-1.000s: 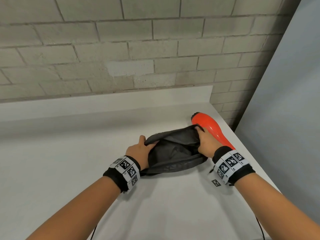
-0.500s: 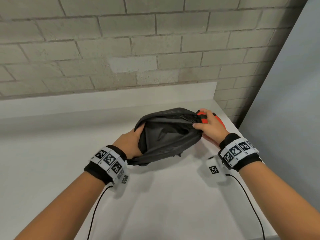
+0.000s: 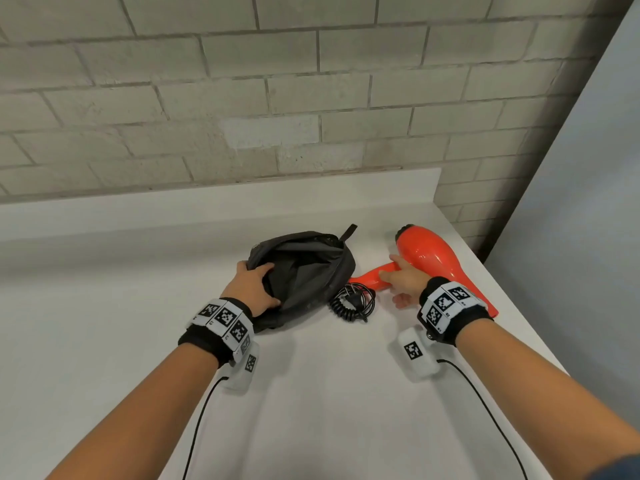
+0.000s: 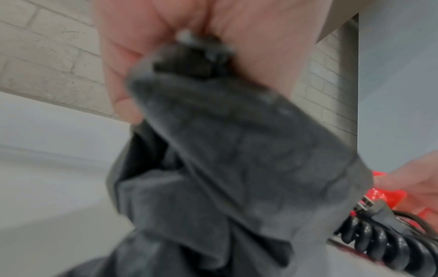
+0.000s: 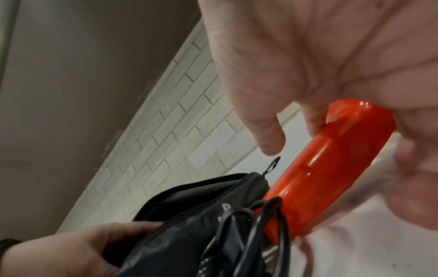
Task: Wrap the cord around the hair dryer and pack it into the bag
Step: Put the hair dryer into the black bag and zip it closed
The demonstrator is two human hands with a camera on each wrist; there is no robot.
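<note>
**Bag held open, dryer handle gripped**

The left hand (image 3: 254, 287) grips the near rim of the dark bag (image 3: 311, 268), which lies with its mouth open on the white worktop (image 3: 104, 306). The right hand (image 3: 403, 280) is curled round the handle of the orange dryer (image 3: 427, 258), which lies just right of the bag. The black cord (image 3: 353, 303) sits bunched at the handle's end, between bag and right hand, its plug on top.
</note>
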